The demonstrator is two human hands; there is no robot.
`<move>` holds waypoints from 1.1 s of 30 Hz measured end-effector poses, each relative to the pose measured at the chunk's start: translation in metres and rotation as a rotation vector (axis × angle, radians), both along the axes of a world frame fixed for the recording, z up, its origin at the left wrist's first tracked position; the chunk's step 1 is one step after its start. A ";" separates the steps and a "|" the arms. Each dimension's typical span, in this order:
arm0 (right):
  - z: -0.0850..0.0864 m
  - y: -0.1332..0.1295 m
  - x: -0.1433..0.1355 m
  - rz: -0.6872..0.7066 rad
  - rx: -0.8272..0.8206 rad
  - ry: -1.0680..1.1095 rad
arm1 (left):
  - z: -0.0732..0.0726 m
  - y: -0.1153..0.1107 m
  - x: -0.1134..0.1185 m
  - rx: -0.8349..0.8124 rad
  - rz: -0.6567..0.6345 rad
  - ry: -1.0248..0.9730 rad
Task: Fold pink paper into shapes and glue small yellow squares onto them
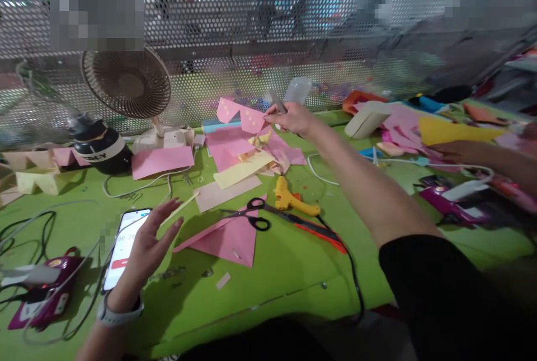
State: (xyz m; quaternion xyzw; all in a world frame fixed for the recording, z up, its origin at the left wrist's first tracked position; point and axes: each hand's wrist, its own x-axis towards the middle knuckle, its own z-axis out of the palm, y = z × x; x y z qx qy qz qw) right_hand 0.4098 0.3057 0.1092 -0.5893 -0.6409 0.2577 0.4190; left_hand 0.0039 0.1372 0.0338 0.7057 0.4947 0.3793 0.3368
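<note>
My right hand [296, 119] reaches to the back of the table, its fingers closed at the right edge of a pink paper cutout [241, 115] with a notched lower edge and small yellow dots. A grey stick-like object [277, 101] also shows at these fingers; its kind is unclear. My left hand [151, 240], fingers spread and holding nothing, hovers by a lit phone [126, 249] and a thin yellow paper strip [179, 209]. Black-handled scissors [257, 214] lie on a folded pink sheet [235, 240]. Beside them are a yellow glue gun [289, 197] and an orange-black cutter [321, 233].
A fan [128, 84] and a dark bottle [100, 145] stand along the perforated metal screen [235, 31]. Cables and a purple power strip [52, 288] lie left; another purple strip [455, 201] lies right. Another person's hand [459, 151] is among coloured papers at right.
</note>
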 end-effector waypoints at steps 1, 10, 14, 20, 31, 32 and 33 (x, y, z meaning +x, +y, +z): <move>-0.001 0.010 -0.003 -0.026 -0.005 -0.072 | -0.001 0.000 -0.001 -0.009 -0.006 0.006; -0.027 0.025 -0.015 -0.087 -0.005 -0.621 | -0.004 -0.009 -0.004 -0.024 -0.056 0.127; -0.037 -0.017 -0.006 0.125 -0.169 -0.893 | -0.005 -0.011 -0.005 -0.025 -0.098 0.140; -0.057 -0.037 -0.009 0.417 -0.258 -1.160 | -0.005 -0.008 -0.001 -0.053 -0.091 0.124; -0.046 -0.042 -0.023 0.322 -0.081 -1.220 | -0.002 -0.007 0.004 -0.109 -0.084 0.032; -0.038 -0.042 -0.021 0.284 -0.072 -1.155 | -0.002 -0.007 0.004 -0.109 -0.091 0.034; -0.028 -0.042 -0.018 0.232 -0.059 -1.089 | -0.002 -0.007 0.004 -0.108 -0.101 0.037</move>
